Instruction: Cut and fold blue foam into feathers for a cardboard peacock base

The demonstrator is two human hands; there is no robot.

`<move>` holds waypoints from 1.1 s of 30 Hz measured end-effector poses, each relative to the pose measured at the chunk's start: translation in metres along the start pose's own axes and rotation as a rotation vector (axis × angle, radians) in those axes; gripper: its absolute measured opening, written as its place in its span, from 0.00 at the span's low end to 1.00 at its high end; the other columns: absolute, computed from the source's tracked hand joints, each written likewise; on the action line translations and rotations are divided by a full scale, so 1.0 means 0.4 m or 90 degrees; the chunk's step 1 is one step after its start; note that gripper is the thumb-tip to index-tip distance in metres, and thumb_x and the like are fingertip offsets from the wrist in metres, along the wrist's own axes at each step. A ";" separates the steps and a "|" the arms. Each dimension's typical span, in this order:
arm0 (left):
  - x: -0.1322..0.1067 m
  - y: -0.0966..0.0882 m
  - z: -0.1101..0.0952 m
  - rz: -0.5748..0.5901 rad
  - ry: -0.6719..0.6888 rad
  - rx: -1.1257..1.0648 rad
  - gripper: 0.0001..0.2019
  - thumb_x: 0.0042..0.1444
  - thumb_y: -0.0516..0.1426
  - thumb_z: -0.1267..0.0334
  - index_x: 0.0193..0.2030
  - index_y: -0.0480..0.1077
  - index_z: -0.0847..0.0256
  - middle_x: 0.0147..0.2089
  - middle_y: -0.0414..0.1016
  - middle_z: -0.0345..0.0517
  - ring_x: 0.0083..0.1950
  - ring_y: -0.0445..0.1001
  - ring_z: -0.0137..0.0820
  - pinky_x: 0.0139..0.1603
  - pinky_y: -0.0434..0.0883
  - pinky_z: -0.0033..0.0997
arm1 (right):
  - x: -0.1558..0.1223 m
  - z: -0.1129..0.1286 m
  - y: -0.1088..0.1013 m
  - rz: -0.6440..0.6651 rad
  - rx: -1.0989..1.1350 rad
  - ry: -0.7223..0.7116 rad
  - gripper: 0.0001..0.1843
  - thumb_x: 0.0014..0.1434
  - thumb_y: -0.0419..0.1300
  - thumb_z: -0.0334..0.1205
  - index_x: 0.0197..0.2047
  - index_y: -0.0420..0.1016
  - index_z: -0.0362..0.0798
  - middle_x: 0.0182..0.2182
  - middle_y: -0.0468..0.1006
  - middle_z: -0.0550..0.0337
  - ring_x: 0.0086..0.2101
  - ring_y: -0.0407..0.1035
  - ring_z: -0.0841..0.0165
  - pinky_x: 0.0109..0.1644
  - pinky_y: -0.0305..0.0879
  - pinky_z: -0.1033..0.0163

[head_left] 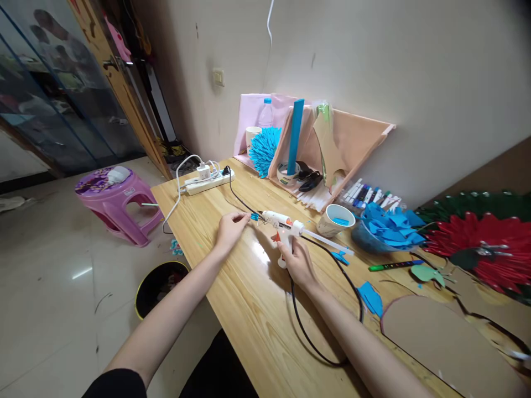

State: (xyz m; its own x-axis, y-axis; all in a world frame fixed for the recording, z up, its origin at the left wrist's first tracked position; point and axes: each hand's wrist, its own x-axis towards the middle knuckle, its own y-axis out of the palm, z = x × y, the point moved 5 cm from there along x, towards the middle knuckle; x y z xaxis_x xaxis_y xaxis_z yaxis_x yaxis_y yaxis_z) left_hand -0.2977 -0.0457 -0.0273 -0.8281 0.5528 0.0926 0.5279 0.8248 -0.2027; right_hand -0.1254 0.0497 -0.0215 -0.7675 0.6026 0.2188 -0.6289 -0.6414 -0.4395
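Note:
My right hand (pixel 296 260) is closed round the handle of a white hot glue gun (pixel 282 224), whose nozzle points left over the wooden table (pixel 232 276). A clear glue stick juts out of the gun's back toward the right. My left hand (pixel 230 228) pinches a small blue foam piece (pixel 254 217) right at the nozzle tip. The gun's black cord (pixel 315 337) loops across the table in front of me.
A white power strip (pixel 207 181) lies at the table's far left corner. A paper cup (pixel 335 219), a heap of blue foam petals (pixel 390 226), a green marker (pixel 394 266), red and green foam flowers (pixel 477 243) and cardboard (pixel 443 342) lie to the right. A pink stool (pixel 114 202) and a black bin (pixel 160 284) stand on the floor.

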 end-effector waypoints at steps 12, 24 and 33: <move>0.006 -0.001 0.018 -0.006 -0.003 -0.028 0.13 0.48 0.58 0.56 0.27 0.74 0.66 0.30 0.77 0.48 0.33 0.74 0.33 0.37 0.67 0.30 | -0.004 -0.004 0.006 0.036 -0.025 0.000 0.13 0.56 0.50 0.45 0.30 0.69 0.47 0.24 0.72 0.61 0.27 0.68 0.67 0.32 0.63 0.64; 0.005 0.004 0.018 -0.002 -0.002 -0.046 0.12 0.45 0.60 0.56 0.28 0.75 0.66 0.28 0.76 0.46 0.30 0.72 0.31 0.36 0.67 0.29 | 0.000 -0.006 0.012 0.054 -0.024 0.006 0.11 0.57 0.49 0.44 0.28 0.65 0.47 0.22 0.66 0.65 0.23 0.63 0.70 0.29 0.58 0.67; 0.005 0.001 0.010 -0.004 0.001 -0.055 0.11 0.45 0.60 0.57 0.25 0.74 0.65 0.28 0.76 0.46 0.31 0.72 0.30 0.36 0.66 0.28 | 0.002 0.000 0.011 0.045 -0.043 -0.002 0.11 0.56 0.49 0.43 0.27 0.65 0.47 0.21 0.67 0.65 0.24 0.63 0.70 0.30 0.57 0.67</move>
State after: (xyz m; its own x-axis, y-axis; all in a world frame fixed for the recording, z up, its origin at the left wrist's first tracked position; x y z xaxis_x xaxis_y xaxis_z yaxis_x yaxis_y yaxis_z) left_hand -0.2997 -0.0447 -0.0313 -0.8315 0.5473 0.0953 0.5365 0.8357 -0.1176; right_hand -0.1288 0.0474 -0.0232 -0.8104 0.5551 0.1873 -0.5629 -0.6492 -0.5116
